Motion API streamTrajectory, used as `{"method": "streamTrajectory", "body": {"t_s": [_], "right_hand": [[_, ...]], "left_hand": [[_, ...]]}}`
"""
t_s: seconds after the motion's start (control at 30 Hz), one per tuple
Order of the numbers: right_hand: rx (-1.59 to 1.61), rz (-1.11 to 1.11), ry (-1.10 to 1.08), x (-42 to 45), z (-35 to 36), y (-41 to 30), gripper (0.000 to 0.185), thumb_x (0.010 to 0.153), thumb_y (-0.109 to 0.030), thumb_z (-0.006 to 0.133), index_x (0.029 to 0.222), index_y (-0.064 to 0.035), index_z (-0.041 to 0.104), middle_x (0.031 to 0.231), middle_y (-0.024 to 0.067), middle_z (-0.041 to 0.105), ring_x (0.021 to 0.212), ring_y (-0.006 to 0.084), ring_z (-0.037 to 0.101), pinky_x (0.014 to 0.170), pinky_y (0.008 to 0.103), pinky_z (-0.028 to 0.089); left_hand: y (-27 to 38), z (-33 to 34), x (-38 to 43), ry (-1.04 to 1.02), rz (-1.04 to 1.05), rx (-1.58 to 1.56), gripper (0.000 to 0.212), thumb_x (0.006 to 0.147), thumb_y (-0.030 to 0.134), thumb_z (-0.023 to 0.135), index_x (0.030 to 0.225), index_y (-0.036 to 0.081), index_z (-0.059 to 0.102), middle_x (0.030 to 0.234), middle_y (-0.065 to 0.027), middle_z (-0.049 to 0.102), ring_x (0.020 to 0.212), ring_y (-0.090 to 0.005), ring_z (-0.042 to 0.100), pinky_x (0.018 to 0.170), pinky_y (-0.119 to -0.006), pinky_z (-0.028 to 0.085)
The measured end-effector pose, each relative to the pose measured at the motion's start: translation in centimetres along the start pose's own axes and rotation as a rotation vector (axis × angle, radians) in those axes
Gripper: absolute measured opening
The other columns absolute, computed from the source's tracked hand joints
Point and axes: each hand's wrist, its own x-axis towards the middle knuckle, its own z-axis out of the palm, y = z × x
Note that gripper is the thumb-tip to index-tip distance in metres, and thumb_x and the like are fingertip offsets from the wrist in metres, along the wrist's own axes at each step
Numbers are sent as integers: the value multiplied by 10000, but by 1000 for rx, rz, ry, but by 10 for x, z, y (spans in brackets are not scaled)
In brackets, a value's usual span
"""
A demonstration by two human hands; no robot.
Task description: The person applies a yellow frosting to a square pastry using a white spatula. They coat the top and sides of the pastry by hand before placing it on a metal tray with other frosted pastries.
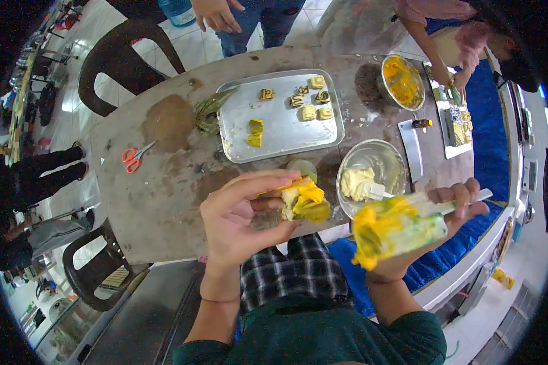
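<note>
Between the thumb and fingers of my left hand (230, 219) is a small cake piece (301, 200), pale at its cut side and coated with yellow icing. My right hand (456, 223) holds a translucent plastic piece (397, 228), possibly a piping bag, smeared with yellow and green icing. A pale tool handle (482, 196) passes through the fingers of the same hand. Just beyond, a metal bowl (392, 157) contains cream icing (358, 182) and a white spatula (379, 191). A small cup (303, 169) stands behind the cake piece, partly hidden by it.
A metal tray (283, 137) bears several small decorated cakes (297, 100). Orange-handled scissors (134, 157), a cleaver (411, 153), a small bottle (422, 123) and a bowl of orange-yellow icing (402, 82) lie around. Another person's hands (454, 80) work at a white board (452, 146); someone stands opposite.
</note>
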Motion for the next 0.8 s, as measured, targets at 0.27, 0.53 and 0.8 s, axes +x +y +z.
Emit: {"method": "streamTrajectory", "body": {"t_s": [0.27,0.53,0.8], "right_hand": [[-868,-178,105,-23,8,17,164,855,-131,297,989,-36,307,720,2,303,520,28,299,458,117,298],[-1191,-82,240,-15,23,27,207,864,-218,263,928,-31,324,719,39,317,535,12,300,236,87,200],[-1286,-238,264,-19,7,20,236,752,-31,386,975,-18,308,766,27,305,620,37,300,424,55,253]], "left_hand": [[-8,5,1,123,451,562,347,494,-22,676,816,20,556,882,-128,565,803,-198,554,659,-258,463],[-9,1,2,176,546,573,329,492,0,684,796,21,560,855,-115,578,750,-190,567,650,-247,461],[-20,-6,7,154,486,501,373,490,-56,646,841,-19,527,896,-181,537,831,-248,533,741,-329,433]]}}
